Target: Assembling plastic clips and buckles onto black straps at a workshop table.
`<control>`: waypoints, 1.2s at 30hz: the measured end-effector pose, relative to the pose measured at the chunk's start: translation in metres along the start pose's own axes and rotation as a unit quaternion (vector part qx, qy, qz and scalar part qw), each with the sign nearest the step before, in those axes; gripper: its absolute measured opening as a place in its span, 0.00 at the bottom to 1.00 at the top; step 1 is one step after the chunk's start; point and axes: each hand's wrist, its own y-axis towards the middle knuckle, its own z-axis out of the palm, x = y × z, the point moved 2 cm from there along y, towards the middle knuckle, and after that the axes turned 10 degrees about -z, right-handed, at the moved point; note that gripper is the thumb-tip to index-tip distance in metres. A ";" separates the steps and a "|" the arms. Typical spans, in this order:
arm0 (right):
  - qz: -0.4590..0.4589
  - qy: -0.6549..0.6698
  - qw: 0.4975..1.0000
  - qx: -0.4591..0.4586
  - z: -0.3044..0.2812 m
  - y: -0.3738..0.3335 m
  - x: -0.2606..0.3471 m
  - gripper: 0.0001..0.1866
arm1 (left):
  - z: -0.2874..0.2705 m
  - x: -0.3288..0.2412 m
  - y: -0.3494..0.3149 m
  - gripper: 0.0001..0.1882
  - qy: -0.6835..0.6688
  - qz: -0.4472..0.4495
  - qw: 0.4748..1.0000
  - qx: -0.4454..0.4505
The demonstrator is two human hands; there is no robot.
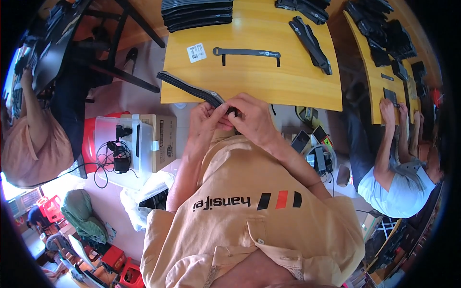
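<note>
Just off the near edge of the table, my left hand [206,120] is closed round the near end of a bundle of flat black straps [189,89]. The bundle's far end slants up to the left over the table edge. My right hand [252,117] is pressed against the same end, fingers curled at a small black piece whose details the fingers hide. Beyond the hands, a single dark strap [247,52] with a hole at its left end lies across two short black strips [278,62]. Left of it is a white printed label [196,53].
The yellow table [288,89] carries a stack of black straps [197,14] at the far left and bundled straps [311,45] at the right. A clear plastic bin [139,149] and a cardboard box [165,139] stand left. Co-workers [398,182] sit on both sides.
</note>
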 end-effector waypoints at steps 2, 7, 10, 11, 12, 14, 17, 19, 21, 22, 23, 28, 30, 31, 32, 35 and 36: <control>0.029 0.027 0.999 0.015 0.001 0.002 -0.009 0.08 | -0.001 0.000 0.000 0.11 -0.003 -0.005 1.000 0.009; 0.041 0.032 0.998 0.047 0.001 0.002 -0.008 0.09 | -0.005 0.000 -0.001 0.11 0.009 -0.013 0.999 0.030; 0.009 0.007 1.000 0.022 0.003 -0.001 -0.003 0.07 | -0.003 -0.007 -0.003 0.11 0.065 -0.024 0.997 0.019; 0.018 0.025 0.999 0.013 0.005 -0.003 -0.005 0.07 | -0.005 -0.008 -0.003 0.11 0.065 -0.024 0.997 0.019; 0.026 0.042 0.999 0.004 0.006 -0.004 -0.006 0.07 | -0.008 -0.008 -0.003 0.11 0.094 -0.032 0.995 0.027; 0.020 0.038 0.999 -0.002 0.009 -0.006 -0.007 0.07 | -0.010 -0.009 -0.003 0.12 0.124 -0.040 0.991 0.034; 0.033 0.047 0.998 0.000 0.010 -0.006 -0.006 0.07 | -0.011 -0.009 -0.005 0.12 0.133 -0.045 0.989 0.044; 0.051 0.059 0.997 0.009 0.008 -0.004 -0.004 0.07 | -0.012 -0.009 -0.006 0.11 0.137 -0.042 0.988 0.051; 0.076 0.065 0.994 0.036 0.007 -0.002 -0.002 0.07 | -0.014 -0.011 -0.007 0.11 0.125 -0.046 0.989 0.070; 0.076 0.065 0.994 0.036 0.005 -0.001 -0.001 0.07 | -0.014 -0.011 -0.007 0.11 0.114 -0.050 0.988 0.088; 0.059 0.061 0.995 0.042 0.004 0.000 0.000 0.07 | -0.015 -0.012 -0.007 0.11 0.114 -0.050 0.988 0.087; 0.009 0.050 0.998 0.036 0.003 -0.001 -0.002 0.07 | -0.019 -0.009 -0.006 0.11 0.114 -0.044 0.986 0.110; 0.016 0.086 0.994 0.071 -0.003 0.003 -0.003 0.09 | -0.021 -0.010 -0.006 0.12 0.113 -0.055 0.987 0.105; 0.016 0.087 0.994 0.071 -0.008 0.004 -0.004 0.09 | -0.022 -0.009 -0.006 0.12 0.112 -0.066 0.986 0.100; 0.026 0.106 0.989 0.103 -0.011 0.005 -0.005 0.10 | -0.023 -0.010 -0.007 0.12 0.111 -0.066 0.987 0.100; 0.011 0.095 0.981 0.170 -0.016 0.011 0.002 0.07 | -0.021 -0.015 -0.014 0.11 0.106 -0.083 0.985 0.107; -0.012 0.064 0.976 0.207 -0.017 0.012 0.004 0.05 | -0.019 -0.018 -0.019 0.11 0.124 -0.090 0.982 0.107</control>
